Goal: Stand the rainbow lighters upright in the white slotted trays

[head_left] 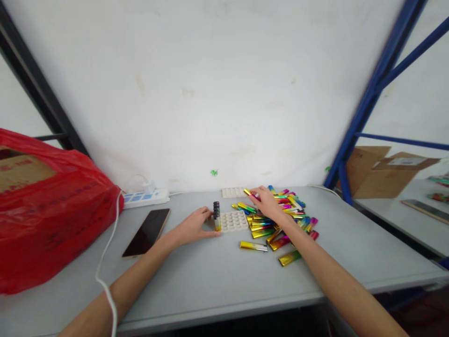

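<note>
A white tray [234,221] with rows of round holes lies on the table. Several lighters [217,216] with black tops and yellowish bodies stand upright in a row along its left end. My left hand [195,226] grips that end, its thumb at the near corner and its fingers behind. Between the fingertips of my right hand [267,204] is a shiny yellow-and-pink lighter [251,194], held tilted above the table. Under and around my right hand and forearm spreads a pile of metallic, many-coloured lighters [261,229], partly hidden by the arm.
A second white tray [233,192] lies by the wall. To the left are a dark phone [148,232], a power strip [147,198], a white cable [105,262] and a red plastic bag [66,210] with a cardboard box inside. Blue shelf posts [354,121] rise at right.
</note>
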Motion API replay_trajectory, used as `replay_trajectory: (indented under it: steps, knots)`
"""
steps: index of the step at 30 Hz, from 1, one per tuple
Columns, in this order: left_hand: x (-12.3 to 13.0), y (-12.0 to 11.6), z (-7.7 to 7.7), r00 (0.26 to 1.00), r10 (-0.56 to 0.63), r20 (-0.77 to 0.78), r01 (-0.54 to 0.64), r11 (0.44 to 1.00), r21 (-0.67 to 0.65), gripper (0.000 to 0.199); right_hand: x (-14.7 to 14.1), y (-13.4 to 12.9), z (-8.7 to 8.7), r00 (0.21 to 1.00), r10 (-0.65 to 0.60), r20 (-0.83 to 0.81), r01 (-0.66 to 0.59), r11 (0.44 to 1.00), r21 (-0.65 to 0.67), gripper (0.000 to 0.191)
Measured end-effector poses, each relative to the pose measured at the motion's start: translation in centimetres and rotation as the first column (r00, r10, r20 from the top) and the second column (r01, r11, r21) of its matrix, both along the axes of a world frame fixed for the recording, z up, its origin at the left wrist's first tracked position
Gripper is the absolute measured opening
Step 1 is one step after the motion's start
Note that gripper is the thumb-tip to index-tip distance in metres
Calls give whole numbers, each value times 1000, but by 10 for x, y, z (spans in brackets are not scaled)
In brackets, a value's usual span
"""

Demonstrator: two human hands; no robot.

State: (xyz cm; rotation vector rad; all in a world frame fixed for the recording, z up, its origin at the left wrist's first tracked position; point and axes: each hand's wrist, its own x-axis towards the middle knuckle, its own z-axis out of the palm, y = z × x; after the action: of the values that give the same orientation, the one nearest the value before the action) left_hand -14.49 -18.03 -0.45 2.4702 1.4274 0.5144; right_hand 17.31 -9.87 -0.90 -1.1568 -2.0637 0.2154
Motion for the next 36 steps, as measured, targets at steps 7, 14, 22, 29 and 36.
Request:
replay_trajectory:
  steps: [7, 14, 22, 29, 36]
  knots:
    - [1, -3, 6, 1000, 3, 8, -3, 1000, 1, 53, -19, -9, 5, 731, 23, -682, -286, 918, -275, 48]
    - [-4, -3, 5, 999, -32, -34, 33, 999, 31, 45, -35, -25, 12, 617, 26, -786, -469, 815, -341, 58]
    - [0, 1, -3, 1000, 3, 1, -3, 999, 36, 60, -49, -42, 20, 678, 32, -735, -532, 710, -460, 61]
    - [7, -1, -5, 1000, 0, -18, 1, 998, 67, 64, -59, -42, 12, 746, -83, -661, -402, 735, -546, 62]
    - [11, -4, -5, 1000, -9, -10, 9, 999, 46, 64, -61, -40, 4, 812, -54, -582, -281, 837, -470, 63]
